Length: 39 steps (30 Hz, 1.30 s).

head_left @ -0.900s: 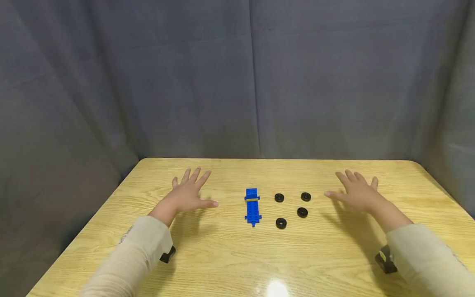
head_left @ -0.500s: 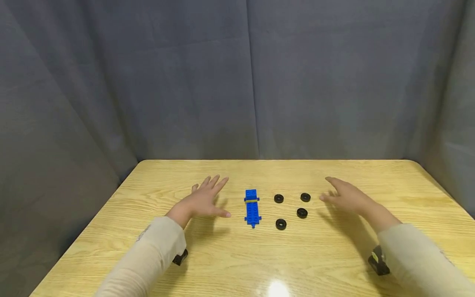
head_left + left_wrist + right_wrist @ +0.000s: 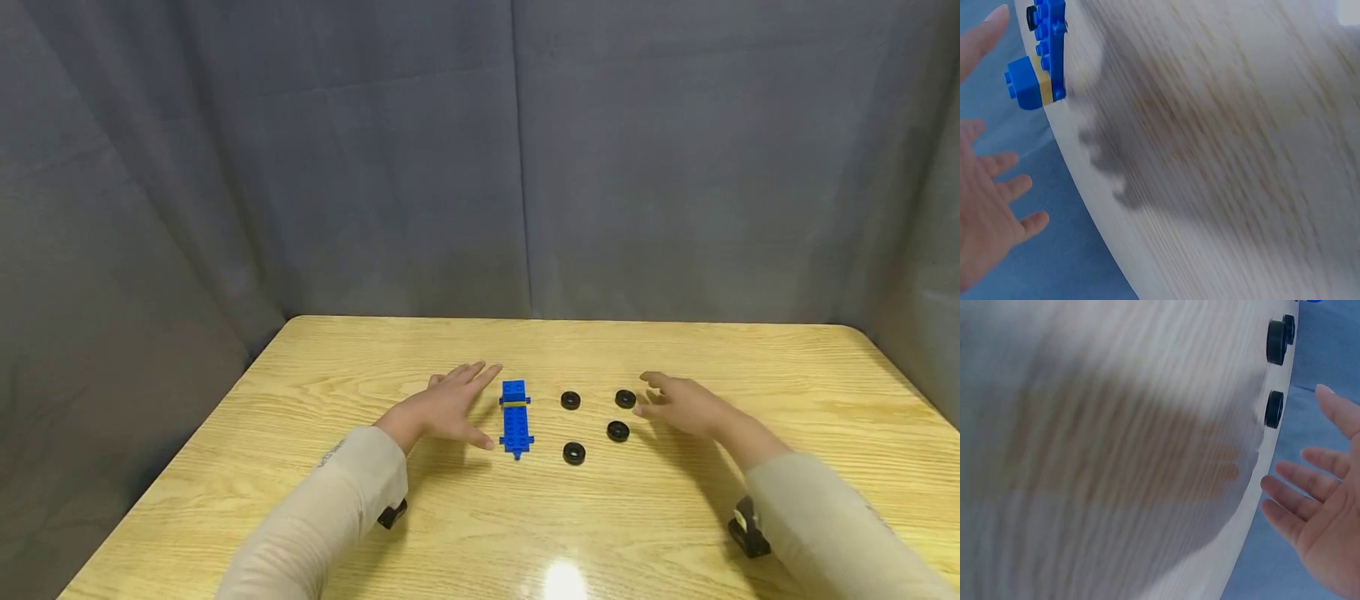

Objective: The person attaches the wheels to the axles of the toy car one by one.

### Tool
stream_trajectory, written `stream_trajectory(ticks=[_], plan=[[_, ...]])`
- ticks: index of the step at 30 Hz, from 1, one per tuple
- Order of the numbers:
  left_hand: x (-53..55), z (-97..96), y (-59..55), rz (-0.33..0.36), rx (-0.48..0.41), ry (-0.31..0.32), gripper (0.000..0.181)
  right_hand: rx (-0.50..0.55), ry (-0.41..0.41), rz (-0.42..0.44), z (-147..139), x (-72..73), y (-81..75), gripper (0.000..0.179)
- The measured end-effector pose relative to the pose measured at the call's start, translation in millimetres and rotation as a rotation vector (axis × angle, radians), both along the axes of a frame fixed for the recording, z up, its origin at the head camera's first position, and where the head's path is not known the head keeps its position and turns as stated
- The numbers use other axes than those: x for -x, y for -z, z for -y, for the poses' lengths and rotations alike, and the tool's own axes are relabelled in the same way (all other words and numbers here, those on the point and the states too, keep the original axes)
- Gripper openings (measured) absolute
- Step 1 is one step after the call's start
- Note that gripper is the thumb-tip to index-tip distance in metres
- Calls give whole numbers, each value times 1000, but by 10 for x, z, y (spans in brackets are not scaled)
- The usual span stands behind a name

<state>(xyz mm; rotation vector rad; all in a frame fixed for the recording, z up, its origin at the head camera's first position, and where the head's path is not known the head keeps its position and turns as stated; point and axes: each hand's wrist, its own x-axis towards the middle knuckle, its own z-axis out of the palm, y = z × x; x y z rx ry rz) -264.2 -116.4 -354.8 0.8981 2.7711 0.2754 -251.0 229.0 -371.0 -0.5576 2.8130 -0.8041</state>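
Observation:
A blue toy-brick car chassis (image 3: 516, 425) with a raised block and a thin yellow strip at its far end lies on the table. Short pegs stick out from its sides. Just left of it hovers my left hand (image 3: 450, 407), fingers spread and holding nothing; the left wrist view shows the chassis (image 3: 1055, 50) beyond the thumb. My right hand (image 3: 682, 404) is above the table with relaxed fingers, its thumb tip close to a black toy wheel (image 3: 626, 399). More black wheels lie nearby: one nearer me (image 3: 618, 431), one at the front (image 3: 573, 453) and one toward the chassis (image 3: 570, 401).
The wood-grain table (image 3: 465, 533) has rounded far corners. A grey curtain (image 3: 405, 167) hangs behind it and along both sides. Black wrist cameras (image 3: 748, 529) sit under the sleeves, low over the table.
My left hand has moved right to beside the chassis. My right hand has moved left toward the wheels, its spread fingers drawing closer together. Chassis and wheels stay in place.

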Motion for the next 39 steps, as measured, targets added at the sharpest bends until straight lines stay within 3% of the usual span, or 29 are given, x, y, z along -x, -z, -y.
stream_trajectory(ticks=[5,16,39], plan=[[27,-85,24,25,8,22,103,10,1,52,72,47,-5,67],[60,-265,112,58,24,41,106,17,7,54,49,86,87,61],[78,-363,195,61,57,38,108,-58,-24,-43,197,140,97,37]])
